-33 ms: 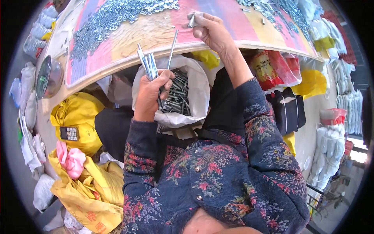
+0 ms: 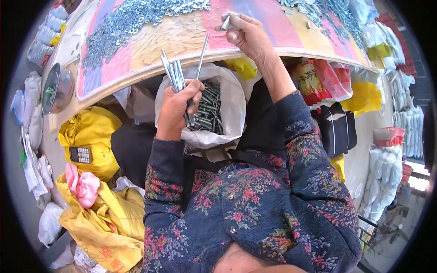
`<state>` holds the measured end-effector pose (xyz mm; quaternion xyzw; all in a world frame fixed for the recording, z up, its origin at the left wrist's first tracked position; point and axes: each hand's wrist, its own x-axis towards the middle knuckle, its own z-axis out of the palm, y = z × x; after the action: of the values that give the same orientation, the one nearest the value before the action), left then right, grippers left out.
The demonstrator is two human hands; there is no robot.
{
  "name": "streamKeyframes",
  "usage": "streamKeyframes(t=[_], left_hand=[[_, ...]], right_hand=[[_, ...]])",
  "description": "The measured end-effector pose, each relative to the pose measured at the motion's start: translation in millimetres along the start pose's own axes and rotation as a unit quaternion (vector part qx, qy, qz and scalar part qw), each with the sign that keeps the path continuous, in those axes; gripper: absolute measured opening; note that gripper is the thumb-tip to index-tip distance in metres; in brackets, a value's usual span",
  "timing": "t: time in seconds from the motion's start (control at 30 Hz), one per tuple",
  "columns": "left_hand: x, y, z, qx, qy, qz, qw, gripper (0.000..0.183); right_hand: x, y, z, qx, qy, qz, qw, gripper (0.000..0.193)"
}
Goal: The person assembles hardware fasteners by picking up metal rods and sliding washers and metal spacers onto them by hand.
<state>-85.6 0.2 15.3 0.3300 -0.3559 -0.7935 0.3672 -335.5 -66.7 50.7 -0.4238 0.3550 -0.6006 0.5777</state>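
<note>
My left hand is closed around a bundle of slim silver metal rods above a white sack. One rod stands apart from the bundle, slanting up to the right from between thumb and fingers. My right hand is raised over the near edge of the table, its thumb and fingers pinching a short silver metal sleeve. Below the left hand, the open white sack holds many metal bolts, partly hidden by that hand.
Piles of metal washers and small metal parts lie on the striped tabletop. A metal bowl sits at the left edge. Yellow bags, a keypad phone and a red bag flank my legs.
My right fingers and the metal sleeve have shifted very slightly to the right. The left hand keeps its hold on the rods.
</note>
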Motion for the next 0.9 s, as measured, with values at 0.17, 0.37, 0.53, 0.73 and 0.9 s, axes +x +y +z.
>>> streamKeyframes(t=[0.17, 0.37, 0.53, 0.73, 0.9], left_hand=[[0, 4, -3, 0.01, -0.003, -0.01, 1.0, 0.017], [4, 12, -13, -0.044, 0.034, 0.025, 0.998, 0.015], [2, 23, -25, -0.161, 0.102, 0.076, 0.979, 0.024], [-25, 25, -54, -0.27, 0.026, 0.067, 0.96, 0.021], [-39, 36, -95, -0.282, -0.013, 0.186, 0.941, 0.025]], right_hand=[[-1, 6, 13, -0.035, 0.099, -0.035, 0.994, 0.021], [-15, 29, 74, -0.207, -0.128, 0.1, 0.965, 0.025], [0, 37, 100, -0.415, -0.091, -0.011, 0.905, 0.026], [-9, 39, 147, -0.274, -0.284, 0.107, 0.912, 0.032], [88, 72, 183, -0.45, -0.136, -0.097, 0.877, 0.031]])
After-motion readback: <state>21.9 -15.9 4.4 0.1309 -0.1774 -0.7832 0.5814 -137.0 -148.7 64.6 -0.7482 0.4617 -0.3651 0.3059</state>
